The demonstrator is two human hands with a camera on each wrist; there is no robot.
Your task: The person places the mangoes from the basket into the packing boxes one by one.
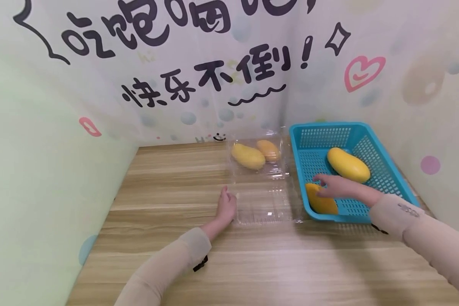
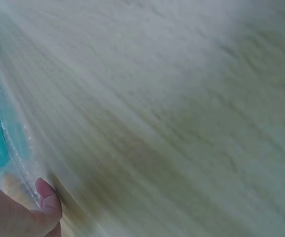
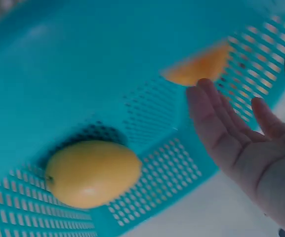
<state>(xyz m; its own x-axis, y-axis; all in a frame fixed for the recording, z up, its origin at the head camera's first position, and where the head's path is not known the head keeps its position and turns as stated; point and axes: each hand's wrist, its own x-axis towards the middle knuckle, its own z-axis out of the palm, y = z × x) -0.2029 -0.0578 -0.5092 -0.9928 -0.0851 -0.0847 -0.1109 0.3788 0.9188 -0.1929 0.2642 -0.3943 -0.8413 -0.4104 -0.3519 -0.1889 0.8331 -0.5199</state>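
A clear plastic box lies with its lid part folded back on the wood-grain table. My left hand grips its left edge; in the left wrist view that hand shows at the lower left corner. Two mangoes, one yellow and one smaller and more orange, rest in the far half. Over the blue basket, my right hand reaches with fingers spread above an orange mango, which it partly hides. A yellow mango lies deeper in the basket, also visible in the right wrist view.
The basket's raised, perforated walls stand just right of the box. A printed cloth wall closes off the back, with further walls at left and right. Bare wood table stretches left of the box.
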